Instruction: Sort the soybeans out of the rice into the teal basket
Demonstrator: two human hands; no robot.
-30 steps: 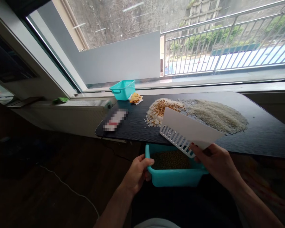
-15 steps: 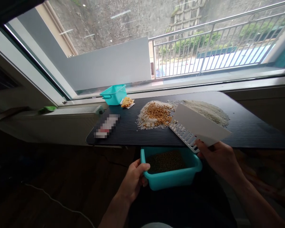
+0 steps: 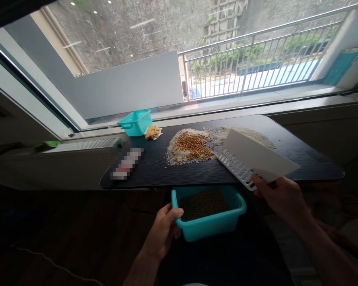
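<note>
My left hand (image 3: 166, 227) grips the left rim of a turquoise plastic basin (image 3: 210, 228), thumb over the edge. Inside the basin lies a layer of brownish beans (image 3: 205, 204). It sits below the table's front edge. In my right hand (image 3: 282, 198) is a white slotted scoop (image 3: 253, 155), held by its near right side and tilted, its slots toward the left. Left of the scoop, a heap of yellow soybeans (image 3: 193, 143) lies mixed over white rice (image 3: 179, 158). Behind the scoop spreads a pile of rice (image 3: 253, 135), partly hidden by it.
The dark table (image 3: 149, 174) stands against a window sill. A second turquoise basin (image 3: 137, 124) is at its back left, beside some yellowish food on a napkin (image 3: 153, 132). A blurred-out item (image 3: 127, 163) lies near the left edge. A radiator (image 3: 86, 147) runs along the wall.
The view has shifted slightly, moving the table and basin leftward in the picture. My right hand has drawn the scoop a little right, away from the soybean heap. The left hand keeps its hold.
</note>
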